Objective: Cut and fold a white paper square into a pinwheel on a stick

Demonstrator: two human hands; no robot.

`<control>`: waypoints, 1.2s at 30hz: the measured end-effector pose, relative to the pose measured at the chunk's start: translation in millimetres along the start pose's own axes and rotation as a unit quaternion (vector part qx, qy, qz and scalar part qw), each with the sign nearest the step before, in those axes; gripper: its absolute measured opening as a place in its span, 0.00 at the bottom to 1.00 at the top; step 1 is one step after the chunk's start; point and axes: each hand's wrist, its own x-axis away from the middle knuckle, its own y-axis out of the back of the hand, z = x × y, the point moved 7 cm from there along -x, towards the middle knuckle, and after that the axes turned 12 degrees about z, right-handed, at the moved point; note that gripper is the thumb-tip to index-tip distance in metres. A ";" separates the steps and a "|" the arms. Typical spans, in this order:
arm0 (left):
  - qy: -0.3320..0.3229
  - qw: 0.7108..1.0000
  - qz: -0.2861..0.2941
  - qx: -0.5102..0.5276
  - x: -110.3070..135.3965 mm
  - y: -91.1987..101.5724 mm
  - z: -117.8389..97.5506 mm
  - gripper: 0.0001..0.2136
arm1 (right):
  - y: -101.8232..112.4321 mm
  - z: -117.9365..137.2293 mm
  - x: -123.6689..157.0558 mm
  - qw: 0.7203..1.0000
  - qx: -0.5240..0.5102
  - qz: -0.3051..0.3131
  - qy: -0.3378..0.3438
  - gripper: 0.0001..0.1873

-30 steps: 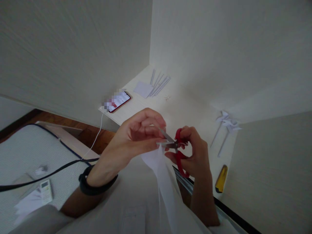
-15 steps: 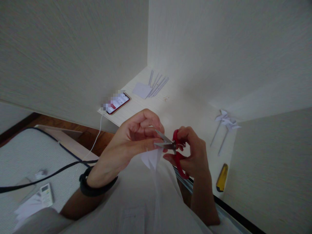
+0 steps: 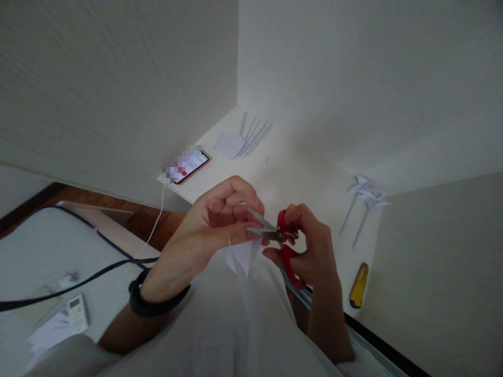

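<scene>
My left hand pinches a small folded piece of white paper between thumb and fingers; a dark band sits on that wrist. My right hand is closed round the red handles of a pair of scissors. The metal blades point left, slightly apart, with their tips at the paper's top edge beside my left fingertips. Both hands are held above my lap, in front of a white desk.
On the desk lie a red phone on a white cable, a white paper square with several thin sticks, two paper pinwheels and a yellow utility knife. A mattress with a remote lies at left.
The long strip of paper that hung below my hands a second ago is gone; only a short piece remains in my left fingers. Both hands have shifted slightly left.
</scene>
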 end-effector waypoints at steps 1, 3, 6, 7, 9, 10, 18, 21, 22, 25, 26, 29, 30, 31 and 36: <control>-0.001 1.000 -0.001 0.000 -0.1 0.4 0.0 0.10 | 0.0 0.0 0.0 1.000 0.002 0.002 0.000 0.21; -0.003 1.000 -0.006 -0.006 -0.3 2.1 -0.2 0.09 | 0.2 0.0 0.4 1.000 0.009 0.002 0.000 0.21; -0.005 1.000 -0.014 -0.027 -0.5 4.2 -1.1 0.09 | 0.5 -1.2 1.3 1.000 0.017 0.003 -0.005 0.21; -0.004 0.999 -0.017 -0.034 -0.4 4.8 -1.5 0.09 | 0.3 -1.8 1.5 1.000 0.018 0.004 -0.007 0.21; 0.003 0.999 -0.022 -0.046 -0.2 5.2 -2.2 0.09 | -0.1 -2.6 1.8 1.000 0.018 0.006 -0.008 0.21; 0.005 0.998 -0.023 -0.052 -0.1 5.1 -2.7 0.09 | -0.2 -2.6 1.8 1.000 0.018 0.006 -0.006 0.22; 0.023 0.994 -0.046 -0.101 1.3 8.3 -3.3 0.09 | -0.5 -2.3 2.3 1.000 0.024 0.002 -0.001 0.21; 0.023 0.994 -0.045 -0.098 1.7 8.7 -2.9 0.10 | -0.4 -1.9 2.1 0.999 0.031 0.008 0.002 0.22; 0.024 0.994 -0.043 -0.094 1.8 8.6 -2.7 0.09 | -0.2 -1.6 2.0 0.999 0.034 0.009 0.003 0.22; 0.023 0.996 -0.035 -0.078 1.8 7.9 -2.3 0.09 | 0.7 -0.8 1.4 0.999 0.042 0.008 0.003 0.21; 0.022 0.996 -0.032 -0.074 1.7 7.8 -2.2 0.09 | 1.0 -0.5 1.2 0.999 0.042 0.008 0.003 0.21; 0.017 0.997 -0.023 -0.070 1.4 8.0 -1.7 0.09 | 1.0 -0.1 0.8 0.999 0.041 0.009 0.002 0.20; 0.017 0.997 -0.021 -0.070 1.4 8.4 -1.2 0.09 | 0.9 -0.2 0.8 0.999 0.040 0.009 0.002 0.20; 0.018 0.997 -0.020 -0.069 1.4 8.7 -0.6 0.10 | 0.6 -0.4 0.8 0.999 0.041 0.010 0.001 0.21; 0.023 0.997 -0.025 -0.070 0.9 9.1 0.7 0.10 | 0.3 -3.2 1.9 0.999 0.041 0.002 -0.011 0.22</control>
